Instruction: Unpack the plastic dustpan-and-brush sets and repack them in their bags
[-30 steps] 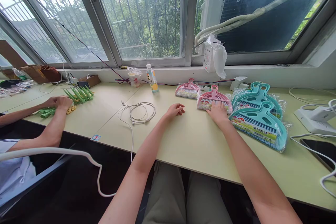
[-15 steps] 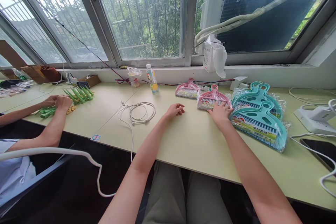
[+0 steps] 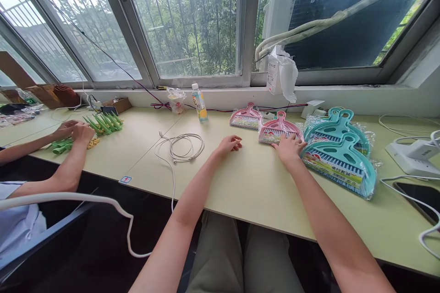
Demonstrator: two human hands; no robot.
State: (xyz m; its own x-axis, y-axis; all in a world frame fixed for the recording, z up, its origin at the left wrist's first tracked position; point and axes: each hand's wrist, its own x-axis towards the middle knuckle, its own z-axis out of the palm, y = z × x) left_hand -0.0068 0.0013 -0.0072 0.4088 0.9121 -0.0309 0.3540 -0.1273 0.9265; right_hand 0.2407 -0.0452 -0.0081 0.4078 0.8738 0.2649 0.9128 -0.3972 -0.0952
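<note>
Nearer pink dustpan [image 3: 280,124] is lying beside the teal dustpans [image 3: 340,152] on the table [image 3: 254,187], the right hand [image 3: 289,149] resting loosely spread at its front edge, the left hand [image 3: 228,145] lying half-curled and empty, any lift seemingly needing closer fingers.

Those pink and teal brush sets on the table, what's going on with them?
A person seated at the table has the right hand on the front pink brush set. The left hand rests on the table, holding nothing. Teal sets lie to the right. Further left, another person's hands are at some green pieces.
</note>
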